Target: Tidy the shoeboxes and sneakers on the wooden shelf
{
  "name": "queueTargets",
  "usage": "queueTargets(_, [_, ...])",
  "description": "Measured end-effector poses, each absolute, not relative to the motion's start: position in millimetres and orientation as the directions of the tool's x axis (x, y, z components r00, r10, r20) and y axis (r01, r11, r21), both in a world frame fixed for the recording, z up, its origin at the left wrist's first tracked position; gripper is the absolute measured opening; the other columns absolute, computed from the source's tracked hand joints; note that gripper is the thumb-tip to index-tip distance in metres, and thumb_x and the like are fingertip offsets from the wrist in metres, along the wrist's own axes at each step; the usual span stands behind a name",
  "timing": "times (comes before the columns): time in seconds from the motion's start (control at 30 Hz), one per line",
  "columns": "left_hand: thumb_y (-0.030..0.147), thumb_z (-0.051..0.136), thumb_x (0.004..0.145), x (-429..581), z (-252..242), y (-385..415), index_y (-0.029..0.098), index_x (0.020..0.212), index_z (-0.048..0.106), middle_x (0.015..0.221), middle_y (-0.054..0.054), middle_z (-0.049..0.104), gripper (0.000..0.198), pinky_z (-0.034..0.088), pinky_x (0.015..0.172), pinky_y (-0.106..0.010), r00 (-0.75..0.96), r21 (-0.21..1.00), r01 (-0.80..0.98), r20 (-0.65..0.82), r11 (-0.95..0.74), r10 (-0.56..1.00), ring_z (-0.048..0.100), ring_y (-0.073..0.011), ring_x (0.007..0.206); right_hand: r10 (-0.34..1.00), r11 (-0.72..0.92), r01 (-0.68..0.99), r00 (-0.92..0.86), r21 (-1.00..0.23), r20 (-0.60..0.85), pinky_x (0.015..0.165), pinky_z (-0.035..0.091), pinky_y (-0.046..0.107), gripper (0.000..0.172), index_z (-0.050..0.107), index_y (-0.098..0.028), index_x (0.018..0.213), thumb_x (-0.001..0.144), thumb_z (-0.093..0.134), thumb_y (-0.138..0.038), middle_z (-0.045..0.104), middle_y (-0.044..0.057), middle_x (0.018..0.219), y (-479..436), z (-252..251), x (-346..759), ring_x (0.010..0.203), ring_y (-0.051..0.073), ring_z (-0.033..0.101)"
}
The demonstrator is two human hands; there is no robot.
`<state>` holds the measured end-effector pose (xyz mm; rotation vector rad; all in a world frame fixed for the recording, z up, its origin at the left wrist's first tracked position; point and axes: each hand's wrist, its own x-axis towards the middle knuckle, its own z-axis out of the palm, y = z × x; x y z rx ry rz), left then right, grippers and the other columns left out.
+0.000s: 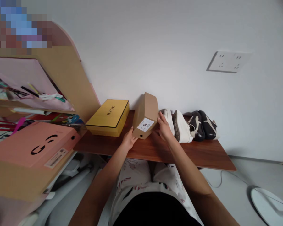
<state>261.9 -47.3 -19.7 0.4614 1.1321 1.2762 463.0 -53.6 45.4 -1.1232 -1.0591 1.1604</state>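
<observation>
A brown cardboard shoebox (141, 116) with a white label on its near end is tilted on its side over the wooden shelf (155, 150). My left hand (129, 139) grips its lower left corner, and my right hand (164, 126) holds its right side; some fingers of both hands are hidden by the box. Just right of my right hand stands a pair of white shoes (184, 127), one leaning on its side. Beyond them sits a pair of black shoes with cream trim (200, 125). On the left lies a yellow shoebox (109, 116) lettered MMOK.
A pink box (37, 144) with a black face print rests on the desk (21, 179) at left. Behind it, shelves (68, 72) hold pens and papers. A white socket plate (230, 61) is on the wall. At lower right, a white round base (271, 205) and a cable lie on the floor.
</observation>
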Motion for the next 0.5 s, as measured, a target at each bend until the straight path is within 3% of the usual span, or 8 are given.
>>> queueTargets(0.13, [0.046, 0.078, 0.076, 256.3, 3.2, -43.7, 0.026, 0.102, 0.067, 0.117, -0.008, 0.071, 0.035, 0.054, 0.091, -0.044, -0.221, 0.845, -0.506, -0.323, 0.175, 0.92, 0.067, -0.0238, 0.108, 0.986, 0.017, -0.178, 0.167, -0.984, -0.013, 0.105, 0.051, 0.043, 0.063, 0.05, -0.027, 0.147, 0.089, 0.054, -0.052, 0.054, 0.004, 0.149, -55.8, 39.5, 472.3, 0.132, 0.026, 0.054])
queueTargets(0.27, [0.039, 0.082, 0.07, 248.5, 22.5, -29.1, 0.023, 0.101, 0.069, 0.115, -0.008, 0.072, 0.037, 0.051, 0.096, -0.038, -0.405, 0.922, -0.379, -0.091, -0.076, 0.91, 0.066, -0.0221, 0.111, 0.995, -0.023, -0.106, 0.093, -0.994, -0.033, 0.109, 0.047, 0.043, 0.058, 0.07, -0.02, 0.122, 0.085, 0.058, -0.063, 0.069, 0.007, 0.128, -53.8, 39.4, 468.1, 0.125, 0.028, 0.06])
queueTargets(0.37, [0.037, 0.082, 0.069, 244.9, 25.2, -20.0, 0.021, 0.101, 0.071, 0.11, -0.009, 0.073, 0.037, 0.049, 0.099, -0.036, -0.44, 0.94, -0.31, -0.008, -0.144, 0.898, 0.066, -0.0213, 0.108, 0.996, -0.062, -0.082, 0.065, -0.995, -0.068, 0.109, 0.045, 0.041, 0.056, 0.073, -0.018, 0.114, 0.083, 0.061, -0.063, 0.073, 0.008, 0.12, -47.3, 34.3, 459.9, 0.12, 0.028, 0.063])
queueTargets(0.5, [0.036, 0.082, 0.067, 244.1, 16.8, -13.8, 0.02, 0.102, 0.072, 0.104, -0.009, 0.074, 0.039, 0.05, 0.098, -0.037, -0.431, 0.966, -0.239, -0.016, -0.097, 0.902, 0.068, -0.0219, 0.102, 0.986, -0.097, -0.116, 0.123, -0.989, -0.111, 0.106, 0.046, 0.038, 0.051, 0.072, -0.014, 0.11, 0.085, 0.055, -0.056, 0.074, 0.01, 0.115, -32.1, 9.5, 452.1, 0.114, 0.026, 0.066])
